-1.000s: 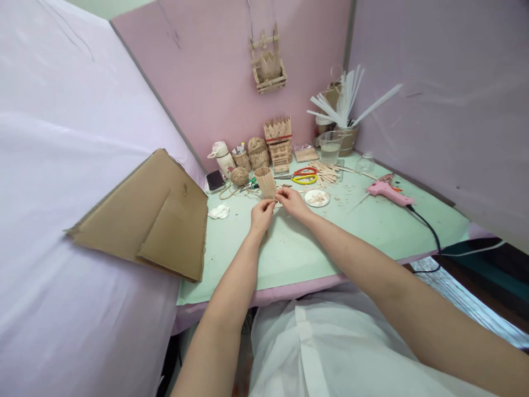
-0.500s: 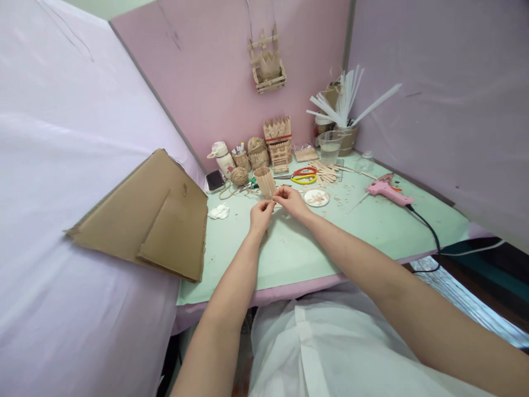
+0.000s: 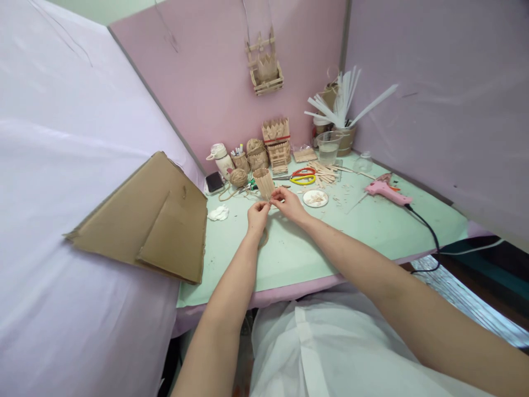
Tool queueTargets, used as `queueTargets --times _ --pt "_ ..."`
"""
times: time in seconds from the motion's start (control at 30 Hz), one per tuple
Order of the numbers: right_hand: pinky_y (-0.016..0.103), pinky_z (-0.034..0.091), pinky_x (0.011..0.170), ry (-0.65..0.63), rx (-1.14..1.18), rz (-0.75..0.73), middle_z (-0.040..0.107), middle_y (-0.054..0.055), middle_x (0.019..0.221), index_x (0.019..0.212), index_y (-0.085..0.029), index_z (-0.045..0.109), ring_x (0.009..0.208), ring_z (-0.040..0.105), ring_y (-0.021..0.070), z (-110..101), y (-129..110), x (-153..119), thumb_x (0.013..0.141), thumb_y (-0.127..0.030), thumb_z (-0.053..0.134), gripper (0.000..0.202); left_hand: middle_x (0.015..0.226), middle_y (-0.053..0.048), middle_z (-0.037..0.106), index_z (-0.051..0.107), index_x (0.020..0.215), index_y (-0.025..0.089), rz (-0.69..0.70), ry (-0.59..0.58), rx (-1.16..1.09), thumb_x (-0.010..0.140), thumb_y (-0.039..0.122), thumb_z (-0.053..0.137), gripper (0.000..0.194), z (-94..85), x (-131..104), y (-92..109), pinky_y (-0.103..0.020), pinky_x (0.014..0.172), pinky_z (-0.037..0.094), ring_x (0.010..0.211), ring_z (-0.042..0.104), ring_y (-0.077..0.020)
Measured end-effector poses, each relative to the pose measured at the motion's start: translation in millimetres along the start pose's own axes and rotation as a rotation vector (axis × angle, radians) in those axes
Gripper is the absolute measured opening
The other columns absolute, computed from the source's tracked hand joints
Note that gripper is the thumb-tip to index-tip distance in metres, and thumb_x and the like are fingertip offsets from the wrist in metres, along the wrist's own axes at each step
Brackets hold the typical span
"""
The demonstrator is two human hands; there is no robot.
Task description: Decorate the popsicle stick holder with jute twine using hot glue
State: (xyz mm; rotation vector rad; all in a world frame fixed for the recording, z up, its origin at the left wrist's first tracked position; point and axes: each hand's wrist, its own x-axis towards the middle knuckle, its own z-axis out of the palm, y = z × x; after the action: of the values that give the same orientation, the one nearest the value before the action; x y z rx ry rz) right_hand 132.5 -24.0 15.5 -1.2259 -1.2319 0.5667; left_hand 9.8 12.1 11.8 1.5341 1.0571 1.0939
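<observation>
My left hand (image 3: 258, 216) and my right hand (image 3: 288, 202) meet over the middle of the table, fingertips almost touching. Both are closed in a pinch on something too small to make out. Just behind them stands an upright wooden-stick cup (image 3: 263, 183), its lower part partly covered by my fingers. A brown loop that looks like twine (image 3: 265, 238) shows beside my left wrist. To the right of my right hand lies a white round dish (image 3: 316, 198) with wood bits in it. Scissors (image 3: 303, 176) with red and yellow handles rest beyond my hands.
A pink glue gun (image 3: 388, 192) lies at the right, its cord running over the edge. Loose craft sticks (image 3: 324, 172), a twine ball (image 3: 238, 177), a phone (image 3: 214, 182) and a clear cup (image 3: 329, 147) stand or lie behind. Cardboard (image 3: 144, 220) leans at the left.
Both hands have shifted very slightly left, and the view has moved a little. The pinch of both hands is kept; the brown loop by my left wrist shows more.
</observation>
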Motion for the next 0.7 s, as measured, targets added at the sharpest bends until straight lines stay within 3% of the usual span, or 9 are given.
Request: queueTargets --times 0.3,0.5,0.7 --pt "0.027 0.045 0.063 -0.020 0.119 0.152 0.061 -0.002 0.068 0.080 -0.020 0.052 0.062 0.056 0.0132 0.6 3.1 3.2 0.068 -0.024 0.059 0.014 0.064 0.002 0.051 0.059 0.072 0.016 -0.063 -0.107 -0.141 0.067 0.032 0.062 0.017 -0.7 0.8 1.2 -0.022 0.051 0.028 0.054 0.038 -0.0073" --pt "0.027 0.044 0.069 0.020 -0.065 0.010 0.061 0.000 0.070 0.070 -0.018 0.058 0.067 0.055 0.0130 -1.4 -0.6 1.4 0.069 -0.022 0.057 0.004 0.066 0.002 0.053 0.061 0.075 0.015 -0.039 -0.053 -0.127 0.068 0.032 0.064 0.018 -0.5 0.0 1.7 -0.021 0.050 0.029 0.056 0.040 -0.0074" --pt "0.028 0.045 0.072 0.006 -0.174 0.016 0.065 0.001 0.073 0.072 -0.017 0.063 0.070 0.057 0.0142 -0.4 -5.1 -1.5 0.072 -0.019 0.053 0.011 0.073 -0.001 0.061 0.064 0.078 0.015 0.035 -0.005 -0.093 0.070 0.029 0.064 0.016 -0.6 2.4 -1.6 -0.023 0.064 0.039 0.068 0.051 -0.0113"
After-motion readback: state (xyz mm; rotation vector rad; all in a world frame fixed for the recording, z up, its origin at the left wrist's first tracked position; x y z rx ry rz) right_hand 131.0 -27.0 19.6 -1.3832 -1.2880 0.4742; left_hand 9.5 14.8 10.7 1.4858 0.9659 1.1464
